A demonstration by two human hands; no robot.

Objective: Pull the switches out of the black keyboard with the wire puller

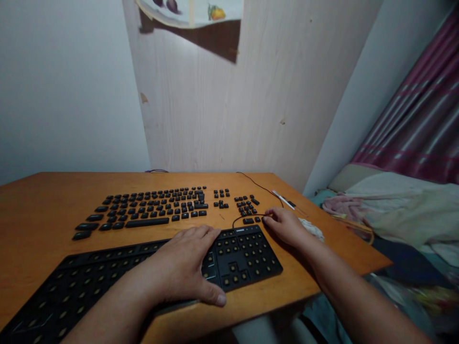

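Bare-switched keyboard base (247,260) under the left hand (186,255), black keycaps (154,195) in rows behind

I had the left hand laid across the middle of the keyboard base, palm down, its thumb spread well apart from the fingers: the fingertips lay toward the far rim, the thumb along the near one. The base was a long, matte black slab with rounded corners, dotted with small brownish switch stems, and it lay along the near edge of the desk (43,210), a smooth orange-brown top with a wood look.

The right hand (285,227) was just past the base's far right corner, fingers curled and drawn in toward a small dark piece at the end of the nearest number-pad row. From where I sat, I could not tell whether they were clamped on it. A thin black cable (247,215) curved from the base's back rim toward those fingertips.

Beyond the base, the keycaps stood as small dark blocks with a slight sheen, set out roughly in keyboard order; the long, narrow space bar (147,222) lay in the row nearest me. Behind the right hand I saw a slim white stick (283,199), and beside the wrist something white and crumpled (311,229), soft-looking. A pale, streaky wood-grain panel (222,105) rose behind the desk, and a glossy maroon-and-grey curtain (419,110) hung in folds to the right.
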